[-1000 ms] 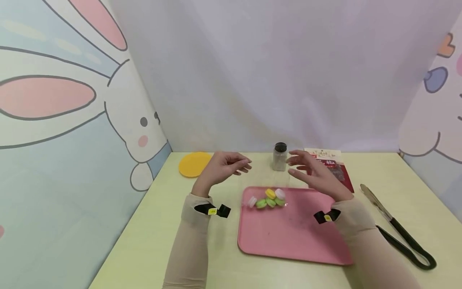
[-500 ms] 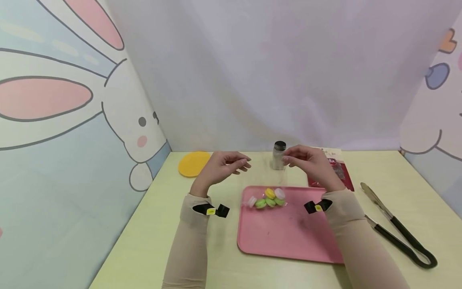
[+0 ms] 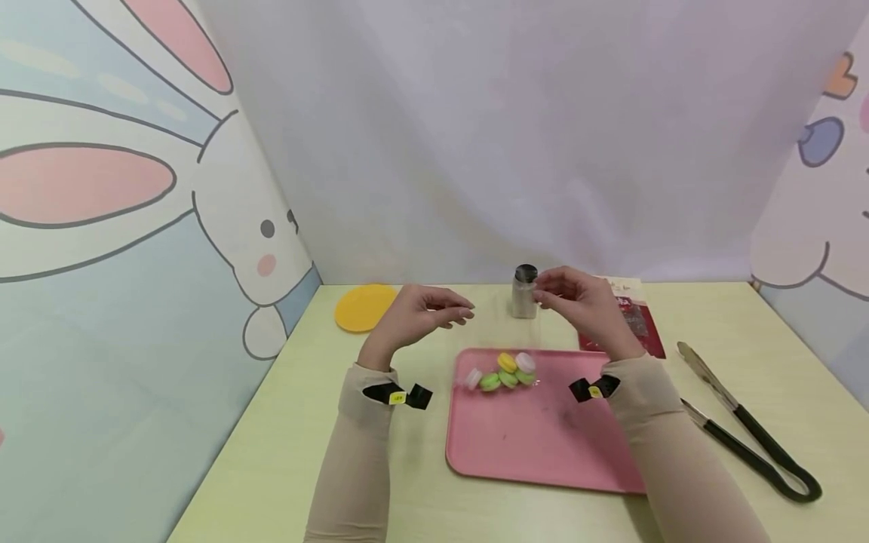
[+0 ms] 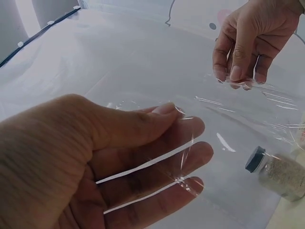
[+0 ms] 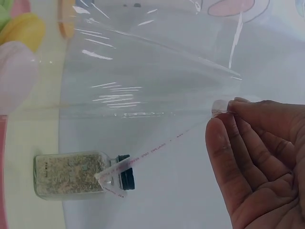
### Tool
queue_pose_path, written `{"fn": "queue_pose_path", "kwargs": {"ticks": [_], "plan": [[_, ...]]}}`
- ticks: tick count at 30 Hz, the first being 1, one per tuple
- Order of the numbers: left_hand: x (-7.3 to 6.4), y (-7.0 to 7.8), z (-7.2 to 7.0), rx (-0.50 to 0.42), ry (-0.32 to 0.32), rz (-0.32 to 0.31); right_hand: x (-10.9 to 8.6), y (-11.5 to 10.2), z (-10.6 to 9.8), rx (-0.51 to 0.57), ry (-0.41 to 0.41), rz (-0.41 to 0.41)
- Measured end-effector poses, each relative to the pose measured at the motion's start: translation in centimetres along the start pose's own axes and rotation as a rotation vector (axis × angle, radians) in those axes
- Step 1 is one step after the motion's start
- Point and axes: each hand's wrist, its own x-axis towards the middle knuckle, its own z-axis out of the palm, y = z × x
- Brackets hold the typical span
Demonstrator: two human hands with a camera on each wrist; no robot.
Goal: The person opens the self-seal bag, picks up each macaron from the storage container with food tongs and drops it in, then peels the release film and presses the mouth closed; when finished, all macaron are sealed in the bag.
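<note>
A clear plastic bag stretches between my two hands above the back of the pink tray. My left hand pinches its upper left part between thumb and index finger, the other fingers extended behind the film. With thumb and fingertips my right hand pinches the opposite upper corner. A thin strip with red print trails from that corner. Several macarons, green, yellow and pale pink, sit low at the tray's back left, with glints of film around them.
Behind the bag stands a black-capped spice jar. A red packet lies beyond the right hand. Long black-handled tongs rest at the right, and a yellow disc lies at the back left. A curtain hangs behind.
My right hand has moved left and brought its spread fingers together on the bag's corner. My left hand has stayed nearly in place, still pinching the film.
</note>
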Motion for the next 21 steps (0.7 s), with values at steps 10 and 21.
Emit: {"fn": "queue_pose_path", "kwargs": {"ticks": [10,21], "plan": [[0.2,-0.8,-0.2,-0.057,0.053,0.005,0.3,2.4,-0.6,-0.009,0.056,-0.063],[0.4,-2.4,-0.4,-0.135,0.081,0.019,0.2,3.2,-1.6,0.068,0.024,-0.061]]}}
